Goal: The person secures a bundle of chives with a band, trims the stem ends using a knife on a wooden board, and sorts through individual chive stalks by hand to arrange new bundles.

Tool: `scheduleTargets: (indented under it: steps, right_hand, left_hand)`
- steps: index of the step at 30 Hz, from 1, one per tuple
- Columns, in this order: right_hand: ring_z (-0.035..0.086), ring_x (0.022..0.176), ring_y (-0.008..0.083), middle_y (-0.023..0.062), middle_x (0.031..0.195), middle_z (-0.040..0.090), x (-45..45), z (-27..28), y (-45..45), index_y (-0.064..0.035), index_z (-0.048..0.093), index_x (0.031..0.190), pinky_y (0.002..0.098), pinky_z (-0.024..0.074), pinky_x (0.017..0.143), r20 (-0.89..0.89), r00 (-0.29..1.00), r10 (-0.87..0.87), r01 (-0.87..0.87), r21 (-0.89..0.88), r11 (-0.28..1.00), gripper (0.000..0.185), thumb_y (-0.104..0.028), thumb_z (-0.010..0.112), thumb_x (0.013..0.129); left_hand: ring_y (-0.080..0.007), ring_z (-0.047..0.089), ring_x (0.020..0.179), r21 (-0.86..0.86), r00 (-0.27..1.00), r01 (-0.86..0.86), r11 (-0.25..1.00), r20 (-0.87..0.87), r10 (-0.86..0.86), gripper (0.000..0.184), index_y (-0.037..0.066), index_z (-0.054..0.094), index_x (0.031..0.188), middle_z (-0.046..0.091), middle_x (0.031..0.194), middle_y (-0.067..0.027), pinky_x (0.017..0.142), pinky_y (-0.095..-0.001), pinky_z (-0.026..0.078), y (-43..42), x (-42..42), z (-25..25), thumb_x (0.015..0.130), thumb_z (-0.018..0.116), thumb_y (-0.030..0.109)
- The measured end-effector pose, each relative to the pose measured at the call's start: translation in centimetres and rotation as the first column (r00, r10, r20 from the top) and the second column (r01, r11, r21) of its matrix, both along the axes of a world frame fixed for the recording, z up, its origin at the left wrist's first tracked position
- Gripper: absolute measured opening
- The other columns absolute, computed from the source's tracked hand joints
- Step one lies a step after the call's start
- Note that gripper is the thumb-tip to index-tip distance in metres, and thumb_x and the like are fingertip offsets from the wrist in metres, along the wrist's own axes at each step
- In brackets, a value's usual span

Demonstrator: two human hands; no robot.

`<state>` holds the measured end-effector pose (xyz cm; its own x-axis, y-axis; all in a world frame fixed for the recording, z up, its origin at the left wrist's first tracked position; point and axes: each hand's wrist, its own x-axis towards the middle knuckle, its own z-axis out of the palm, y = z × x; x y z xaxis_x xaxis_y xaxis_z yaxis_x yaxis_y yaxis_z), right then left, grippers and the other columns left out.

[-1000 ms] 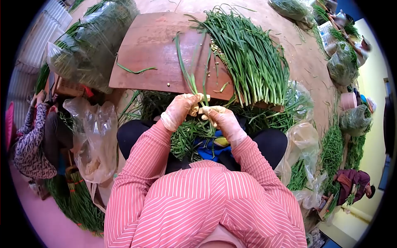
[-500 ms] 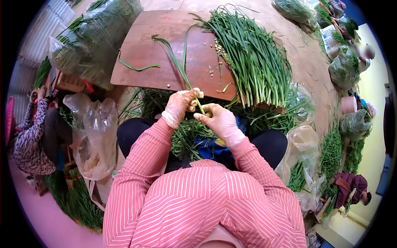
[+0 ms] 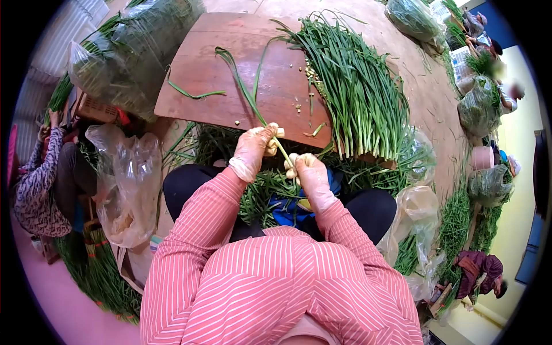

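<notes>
My left hand [image 3: 252, 152], in a thin pale glove with wrapped fingertips, is closed around a garlic chive stalk [image 3: 253, 102] at the front edge of the low wooden table [image 3: 230, 72]. Its green leaves spread away over the tabletop, and its pale base slants down toward me. Around that lower end, the fingers of my right hand [image 3: 312, 177], gloved the same way, are pinched. To the right on the table lies a thick pile of garlic chives [image 3: 359, 92], white ends toward me. Trimmed bits [image 3: 311, 73] are scattered beside the pile, and a loose leaf [image 3: 196, 95] rests at the left.
Leaf scraps [image 3: 256, 198] heap between my knees. A clear plastic bag [image 3: 126, 190] lies at the left, another [image 3: 417, 213] at the right. A large wrapped bundle of greens [image 3: 138, 57] stands back left. One person [image 3: 43, 184] sits left, others work along the right.
My right hand has moved slightly down and to the right along the stalk, showing more of its pale lower part. My left hand keeps its hold. The view has shifted a little.
</notes>
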<state>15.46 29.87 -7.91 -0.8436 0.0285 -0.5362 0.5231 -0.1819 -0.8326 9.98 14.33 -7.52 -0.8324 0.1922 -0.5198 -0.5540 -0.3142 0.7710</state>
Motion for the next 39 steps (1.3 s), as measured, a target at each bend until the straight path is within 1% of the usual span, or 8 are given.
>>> scheduleTargets:
  steps: [4,7,9,14,17,22,34,39]
  right_hand:
    - [0.064,0.067,0.0198,0.0074,0.074,0.066,3.1,-2.8,2.0,-0.0081,0.064,0.084,0.0312,0.051,0.066,0.278,0.782,0.558,-0.621,0.423,0.66,0.014,-0.022,0.062,0.085]
    - [0.062,0.094,0.0264,0.0085,0.105,0.063,3.7,-0.5,3.1,-0.0142,0.064,0.107,0.0355,0.0495,0.083,-0.069,0.764,0.641,-0.371,0.767,0.525,0.029,-0.022,0.066,0.08]
    - [0.063,0.088,0.0265,0.0076,0.097,0.063,2.2,0.4,4.6,-0.0148,0.064,0.105,0.0352,0.051,0.077,-0.268,0.83,0.489,0.015,0.887,0.461,0.027,-0.026,0.066,0.08]
    - [0.064,0.083,0.0294,0.0112,0.092,0.063,-3.0,1.0,8.3,-0.0098,0.063,0.092,0.0394,0.0513,0.069,0.244,0.934,0.26,-0.228,0.97,-0.089,0.024,-0.03,0.066,0.08]
    - [0.065,0.082,0.0296,0.0124,0.087,0.066,-3.3,0.8,8.2,-0.0072,0.062,0.089,0.0403,0.0507,0.072,0.212,0.923,0.321,-0.249,0.966,0.076,0.027,-0.032,0.066,0.079]
    - [0.054,0.067,0.0053,0.0002,0.076,0.064,-1.1,5.5,4.9,-0.0011,0.063,0.091,0.0201,0.0418,0.058,0.002,0.984,0.179,-0.163,0.426,0.89,0.023,-0.023,0.067,0.084]
    - [0.054,0.07,0.0046,0.0025,0.088,0.065,0.3,3.9,3.5,-0.0008,0.059,0.108,0.0181,0.0401,0.056,0.03,0.927,0.373,-0.365,-0.149,0.919,0.027,-0.021,0.06,0.09]
    - [0.054,0.067,0.0049,-0.0001,0.081,0.064,-0.4,3.3,1.8,-0.0018,0.06,0.105,0.0201,0.0418,0.057,-0.012,0.94,0.342,-0.327,0.26,0.909,0.029,-0.024,0.065,0.086]
  left_hand:
    - [-0.0043,0.051,0.062,-0.165,0.984,-0.077,0.983,-0.172,0.049,0.027,0.007,0.065,0.095,0.065,0.081,0.0012,0.059,-0.0182,0.044,-1.4,-1.0,0.1,0.092,0.057,0.033]
    - [-0.0093,0.058,0.071,0.062,0.946,-0.259,0.964,-0.183,0.266,0.029,0.008,0.06,0.096,0.061,0.078,0.0013,0.065,-0.0237,0.048,-1.2,-1.5,0.7,0.093,0.054,0.036]
    - [-0.0119,0.059,0.075,0.182,0.906,-0.256,0.95,-0.297,0.301,0.028,0.005,0.059,0.095,0.06,0.081,-0.0022,0.067,-0.0276,0.051,-1.6,-1.9,1.7,0.094,0.054,0.032]
    - [-0.0129,0.053,0.066,0.418,0.964,-0.198,0.886,-0.083,0.254,0.027,0.004,0.056,0.102,0.053,0.073,0.001,0.07,-0.0308,0.05,-1.3,-2.3,0.0,0.094,0.053,0.029]
    - [-0.0084,0.048,0.059,0.358,0.983,-0.182,0.916,0.045,0.178,0.026,0.004,0.056,0.105,0.048,0.068,0.004,0.06,-0.0277,0.047,-0.4,-1.2,1.1,0.095,0.053,0.027]
    - [-0.0042,0.033,0.05,0.409,0.997,0.001,0.912,0.064,-0.03,0.031,0.002,0.056,0.108,0.032,0.06,0.0076,0.051,-0.0206,0.032,-0.3,-0.7,2.1,0.095,0.051,0.03]
    - [-0.0045,0.035,0.047,0.21,0.942,0.336,0.918,-0.05,-0.333,0.042,0.001,0.058,0.115,0.039,0.056,0.0063,0.045,-0.0207,0.031,0.4,0.7,2.6,0.094,0.051,0.037]
    - [-0.0054,0.044,0.05,0.114,0.948,0.319,0.941,-0.03,-0.318,0.038,0.002,0.062,0.108,0.055,0.065,0.0028,0.047,-0.0207,0.039,1.1,1.0,1.5,0.092,0.055,0.036]
